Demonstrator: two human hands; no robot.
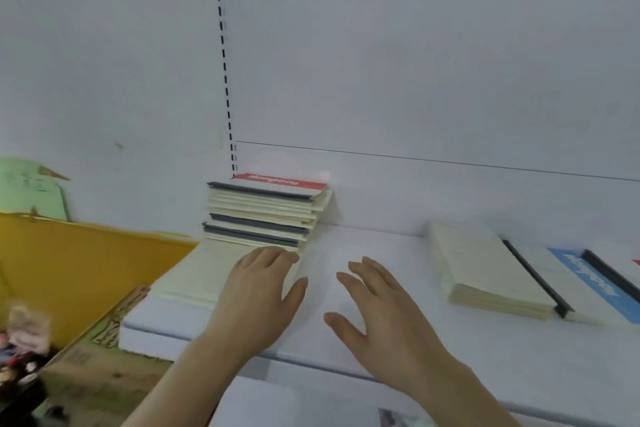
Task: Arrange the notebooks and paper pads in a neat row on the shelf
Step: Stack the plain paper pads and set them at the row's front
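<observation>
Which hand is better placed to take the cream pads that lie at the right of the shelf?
Probably the right hand. It is open over bare shelf, nearer to the cream pads. The left hand rests on the flat pad below the stack.

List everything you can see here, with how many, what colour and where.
Stack of notebooks: one, cream and grey with a red-topped pad, back left of shelf.
Flat pad: one, cream, front left, under left hand.
Row of pads: several, cream, black-edged, one blue-banded, right side.
Shelf: one, white.
Box: one, yellow, left of shelf.
Left hand: open, resting on flat pad.
Right hand: open, over bare shelf.
</observation>
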